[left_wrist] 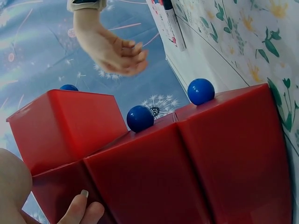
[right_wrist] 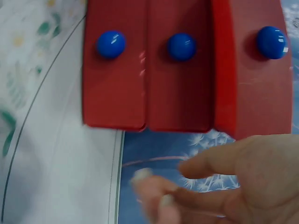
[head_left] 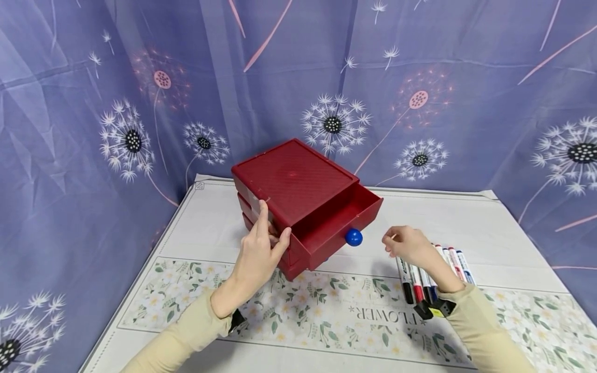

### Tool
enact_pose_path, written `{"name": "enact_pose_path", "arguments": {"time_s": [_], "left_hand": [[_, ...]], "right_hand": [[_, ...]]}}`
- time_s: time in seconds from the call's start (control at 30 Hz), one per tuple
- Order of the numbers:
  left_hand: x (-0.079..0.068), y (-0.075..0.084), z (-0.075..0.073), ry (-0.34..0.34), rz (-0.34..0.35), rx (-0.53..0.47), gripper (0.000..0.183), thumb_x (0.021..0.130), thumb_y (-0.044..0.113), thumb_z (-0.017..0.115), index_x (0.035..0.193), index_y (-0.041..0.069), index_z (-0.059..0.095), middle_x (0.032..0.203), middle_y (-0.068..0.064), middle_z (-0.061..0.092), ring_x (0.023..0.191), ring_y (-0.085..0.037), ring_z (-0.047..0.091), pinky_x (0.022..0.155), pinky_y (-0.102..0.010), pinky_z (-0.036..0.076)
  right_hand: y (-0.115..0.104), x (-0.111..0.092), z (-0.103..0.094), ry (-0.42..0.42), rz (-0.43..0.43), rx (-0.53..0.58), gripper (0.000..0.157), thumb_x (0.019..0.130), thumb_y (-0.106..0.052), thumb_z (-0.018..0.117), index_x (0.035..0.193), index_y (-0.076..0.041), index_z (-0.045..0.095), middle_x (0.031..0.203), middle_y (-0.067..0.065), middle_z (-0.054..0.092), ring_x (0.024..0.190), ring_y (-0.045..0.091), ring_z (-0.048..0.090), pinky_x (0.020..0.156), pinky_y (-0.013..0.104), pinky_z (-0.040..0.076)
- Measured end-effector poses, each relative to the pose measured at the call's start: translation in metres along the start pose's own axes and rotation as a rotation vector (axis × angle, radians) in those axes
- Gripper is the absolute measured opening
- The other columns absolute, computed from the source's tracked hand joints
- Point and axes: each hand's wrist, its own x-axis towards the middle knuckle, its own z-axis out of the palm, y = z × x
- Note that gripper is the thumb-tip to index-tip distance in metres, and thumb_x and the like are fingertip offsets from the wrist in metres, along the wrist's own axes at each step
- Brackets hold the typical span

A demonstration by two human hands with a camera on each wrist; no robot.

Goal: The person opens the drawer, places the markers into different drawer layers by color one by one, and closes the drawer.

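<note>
A dark red drawer cabinet (head_left: 294,176) stands askew on the table, its top drawer (head_left: 342,228) pulled out. A round blue knob (head_left: 354,237) sits on that drawer's front. My left hand (head_left: 256,259) rests against the cabinet's left side near the front, index finger and thumb extended. In the left wrist view, its fingertips (left_wrist: 80,207) touch the red side wall. To the right of the knob, my right hand (head_left: 410,246) hovers with loosely bent fingers, holding nothing. The right wrist view shows it apart from the drawer fronts; the lower two drawers (right_wrist: 114,93) are pushed in.
Several markers (head_left: 417,282) with black, red and blue caps lie in a row beneath and beside my right hand. A white table cover (head_left: 186,233) with a floral band lies under everything. Behind hangs a blue-purple dandelion curtain (head_left: 280,93).
</note>
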Motion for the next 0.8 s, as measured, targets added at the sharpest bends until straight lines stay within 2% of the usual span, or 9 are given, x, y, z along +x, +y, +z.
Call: {"name": "enact_pose_path", "arguments": {"time_s": [0.1, 0.17, 0.3, 0.4, 0.57, 0.8], "left_hand": [[0.0, 0.0, 0.0, 0.005, 0.009, 0.002, 0.072, 0.097, 0.024, 0.059, 0.147, -0.013, 0.024, 0.088, -0.015, 0.059, 0.068, -0.015, 0.069, 0.061, -0.027, 0.058], [0.0, -0.001, 0.001, 0.007, 0.012, 0.003, 0.072, 0.097, 0.026, 0.058, 0.147, -0.013, 0.024, 0.088, -0.015, 0.059, 0.068, -0.016, 0.069, 0.061, -0.027, 0.058], [0.0, 0.0, 0.0, 0.003, 0.011, 0.0, 0.072, 0.098, 0.028, 0.056, 0.147, -0.013, 0.023, 0.088, -0.015, 0.059, 0.068, -0.016, 0.069, 0.061, -0.027, 0.058], [-0.001, 0.0, 0.0, -0.002, 0.005, -0.005, 0.073, 0.097, 0.027, 0.057, 0.147, -0.013, 0.023, 0.087, -0.015, 0.059, 0.068, -0.016, 0.069, 0.061, -0.027, 0.058], [-0.002, -0.001, 0.0, -0.004, 0.001, -0.008, 0.072, 0.097, 0.025, 0.058, 0.147, -0.013, 0.023, 0.088, -0.015, 0.059, 0.068, -0.016, 0.069, 0.061, -0.027, 0.058], [-0.001, -0.001, 0.0, -0.001, 0.01, -0.006, 0.073, 0.098, 0.028, 0.057, 0.148, -0.013, 0.022, 0.089, -0.016, 0.059, 0.068, -0.016, 0.069, 0.061, -0.027, 0.058]], "right_hand": [[0.007, 0.001, 0.003, -0.095, 0.035, -0.072, 0.026, 0.095, -0.019, 0.052, 0.102, 0.002, 0.066, 0.081, 0.01, 0.07, 0.067, 0.018, 0.065, 0.056, 0.028, 0.046], [0.011, 0.001, 0.005, -0.118, 0.048, -0.132, 0.024, 0.094, -0.018, 0.055, 0.102, 0.002, 0.067, 0.082, 0.011, 0.069, 0.066, 0.018, 0.062, 0.056, 0.029, 0.045], [0.016, 0.0, 0.006, -0.105, 0.064, -0.281, 0.016, 0.089, -0.014, 0.06, 0.093, 0.0, 0.065, 0.082, 0.012, 0.066, 0.066, 0.019, 0.057, 0.058, 0.033, 0.046], [0.018, -0.003, 0.008, -0.105, 0.112, -0.358, 0.008, 0.084, -0.009, 0.06, 0.081, -0.002, 0.061, 0.076, 0.011, 0.061, 0.065, 0.022, 0.053, 0.056, 0.037, 0.045], [0.022, -0.005, 0.012, -0.135, 0.187, -0.388, 0.014, 0.081, -0.009, 0.061, 0.071, -0.005, 0.053, 0.07, 0.01, 0.054, 0.063, 0.024, 0.049, 0.054, 0.036, 0.042], [0.028, -0.002, 0.017, -0.11, 0.197, -0.383, 0.017, 0.079, -0.012, 0.063, 0.069, -0.005, 0.051, 0.069, 0.01, 0.054, 0.06, 0.023, 0.048, 0.051, 0.034, 0.04]]}}
